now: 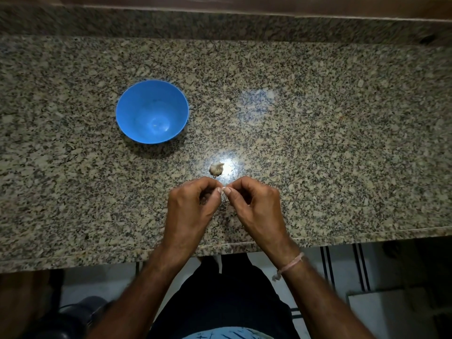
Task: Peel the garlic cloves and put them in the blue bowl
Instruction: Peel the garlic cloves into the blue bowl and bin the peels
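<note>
Left hand [193, 204] and right hand [254, 204], each in a tight pinch on one garlic clove [223, 195] (long axis hidden)

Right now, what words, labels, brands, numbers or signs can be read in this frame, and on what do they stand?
None readable. The blue bowl, the granite counter and the wrist thread carry no print; the shirt has dark marks too blurred to tell.
</note>
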The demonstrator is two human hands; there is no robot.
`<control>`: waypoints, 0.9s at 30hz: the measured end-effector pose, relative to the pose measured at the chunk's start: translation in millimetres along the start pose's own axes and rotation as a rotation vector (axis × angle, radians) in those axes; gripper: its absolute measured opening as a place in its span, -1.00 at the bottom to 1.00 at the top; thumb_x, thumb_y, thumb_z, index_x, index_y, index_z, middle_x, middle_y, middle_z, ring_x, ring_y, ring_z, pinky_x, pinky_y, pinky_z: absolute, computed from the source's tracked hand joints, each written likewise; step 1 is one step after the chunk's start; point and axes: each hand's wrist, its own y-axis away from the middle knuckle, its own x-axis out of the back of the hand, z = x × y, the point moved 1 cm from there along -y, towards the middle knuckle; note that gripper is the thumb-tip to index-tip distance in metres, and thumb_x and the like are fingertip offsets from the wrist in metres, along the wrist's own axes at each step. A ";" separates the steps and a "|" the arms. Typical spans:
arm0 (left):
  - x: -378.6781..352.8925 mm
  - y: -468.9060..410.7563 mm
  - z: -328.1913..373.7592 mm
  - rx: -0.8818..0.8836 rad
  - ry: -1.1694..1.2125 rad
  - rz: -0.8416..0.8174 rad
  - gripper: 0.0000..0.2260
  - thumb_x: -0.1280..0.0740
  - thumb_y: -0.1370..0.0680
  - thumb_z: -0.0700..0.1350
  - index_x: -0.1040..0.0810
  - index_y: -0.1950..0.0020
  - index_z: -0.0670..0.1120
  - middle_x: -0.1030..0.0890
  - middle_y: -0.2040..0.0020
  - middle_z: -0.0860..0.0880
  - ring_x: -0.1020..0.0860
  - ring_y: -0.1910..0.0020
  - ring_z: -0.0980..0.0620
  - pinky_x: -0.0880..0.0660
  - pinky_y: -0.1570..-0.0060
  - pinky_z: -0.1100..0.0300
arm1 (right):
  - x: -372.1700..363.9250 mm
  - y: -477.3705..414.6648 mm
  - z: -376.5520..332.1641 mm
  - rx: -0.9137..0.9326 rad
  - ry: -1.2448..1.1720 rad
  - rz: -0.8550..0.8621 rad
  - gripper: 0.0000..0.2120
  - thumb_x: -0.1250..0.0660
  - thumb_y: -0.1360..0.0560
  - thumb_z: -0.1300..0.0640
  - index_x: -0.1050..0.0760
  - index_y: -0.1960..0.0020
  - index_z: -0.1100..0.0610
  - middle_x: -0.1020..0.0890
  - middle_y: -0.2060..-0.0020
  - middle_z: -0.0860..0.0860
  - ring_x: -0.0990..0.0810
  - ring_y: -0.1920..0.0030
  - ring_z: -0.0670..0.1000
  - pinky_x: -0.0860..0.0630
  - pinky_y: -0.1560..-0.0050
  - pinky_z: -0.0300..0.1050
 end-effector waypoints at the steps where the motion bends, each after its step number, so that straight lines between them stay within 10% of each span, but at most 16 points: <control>1: -0.9 -0.3 0.0 0.007 0.001 0.003 -0.93 -0.48 -0.58 -0.14 -0.73 -0.04 -0.07 -0.70 0.14 0.12 -0.63 0.16 0.22 -0.54 0.17 0.43 | -0.1 0.0 0.6 0.011 0.010 0.001 -0.87 -0.45 -0.63 0.09 -0.66 0.02 0.15 -0.66 0.26 -0.06 -0.64 0.26 -0.08 -0.62 0.25 -0.12; 27: -9.1 -5.2 -9.2 0.234 0.379 -0.132 -0.93 -0.49 -0.59 -0.09 -0.73 -0.03 -0.07 -0.74 0.13 0.00 -0.71 0.11 0.00 -0.69 0.01 -0.02 | 1.8 -4.6 23.8 -0.321 -0.487 -0.118 -0.89 -0.46 -0.60 0.19 -0.66 0.02 0.25 -0.71 0.22 0.12 -0.71 0.21 0.05 -0.69 0.11 -0.02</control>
